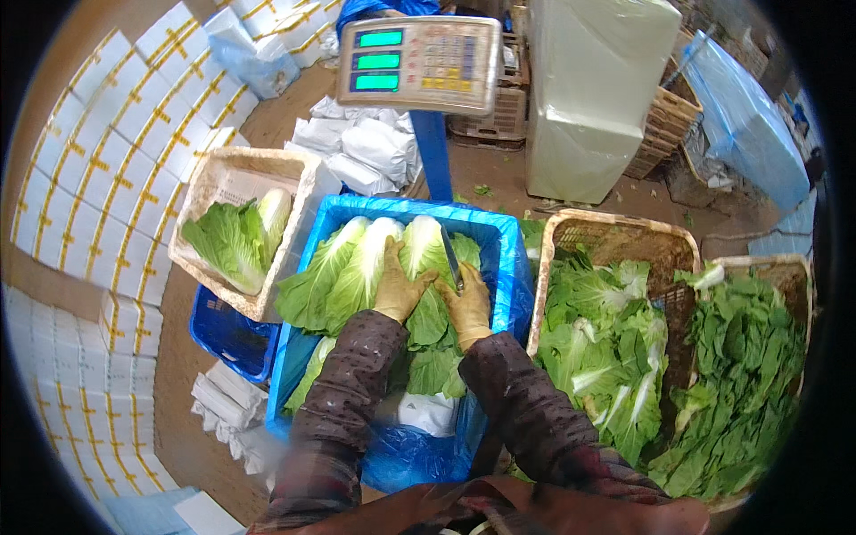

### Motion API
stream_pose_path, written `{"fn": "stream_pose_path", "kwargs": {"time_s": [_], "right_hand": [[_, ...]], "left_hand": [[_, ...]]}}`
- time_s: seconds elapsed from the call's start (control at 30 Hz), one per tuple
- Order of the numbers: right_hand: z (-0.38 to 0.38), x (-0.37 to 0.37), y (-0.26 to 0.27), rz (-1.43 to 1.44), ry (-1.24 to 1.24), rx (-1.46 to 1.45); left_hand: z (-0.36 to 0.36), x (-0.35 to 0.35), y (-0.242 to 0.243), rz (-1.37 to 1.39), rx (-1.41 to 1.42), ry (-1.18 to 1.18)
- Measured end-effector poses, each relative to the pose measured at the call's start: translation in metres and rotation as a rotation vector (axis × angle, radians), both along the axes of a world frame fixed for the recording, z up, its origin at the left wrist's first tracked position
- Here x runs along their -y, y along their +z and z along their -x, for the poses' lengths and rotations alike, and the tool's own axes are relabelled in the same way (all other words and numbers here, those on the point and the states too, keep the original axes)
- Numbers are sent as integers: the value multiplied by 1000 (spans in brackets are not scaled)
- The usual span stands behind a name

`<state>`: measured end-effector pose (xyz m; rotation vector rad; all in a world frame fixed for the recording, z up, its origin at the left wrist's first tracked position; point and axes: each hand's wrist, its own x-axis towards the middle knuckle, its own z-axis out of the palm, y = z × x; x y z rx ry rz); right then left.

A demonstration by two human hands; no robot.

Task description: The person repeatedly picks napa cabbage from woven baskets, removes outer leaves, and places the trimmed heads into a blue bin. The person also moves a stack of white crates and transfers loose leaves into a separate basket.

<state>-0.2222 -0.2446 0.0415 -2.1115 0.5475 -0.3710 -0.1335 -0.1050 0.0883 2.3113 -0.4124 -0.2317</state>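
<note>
A blue crate lined with blue plastic film stands right before me, holding several heads of Chinese cabbage side by side. My left hand, in a yellowish glove, lies over the cabbages with its thumb spread toward the other hand. In my right hand, gloved alike, is a knife whose blade points away from me along the rightmost heads. The right fingertips rest close to the cabbage leaves. Nearer my body, a white packet shows inside the crate, partly behind leaves.
Beyond the crate rises a weighing scale display on a blue post. A foam box with cabbage stands left, above a blue basket. Leaf-filled baskets line the right. Stacked white foam boxes fill the far left.
</note>
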Motion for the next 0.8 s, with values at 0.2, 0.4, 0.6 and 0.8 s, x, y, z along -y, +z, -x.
{"fn": "stream_pose_path", "kwargs": {"time_s": [0.2, 0.4, 0.6, 0.8], "right_hand": [[-2, -8, -6, -344, 44, 57], [-3, -17, -10, -268, 64, 48], [3, -19, -13, -231, 144, 32], [-7, -28, -26, -307, 53, 46]], "left_hand": [[-92, -79, 69, 171, -38, 139], [-173, -87, -16, -485, -2, 29], [-172, -96, -46, -382, 39, 284], [-93, -56, 28, -262, 417, 200]]}}
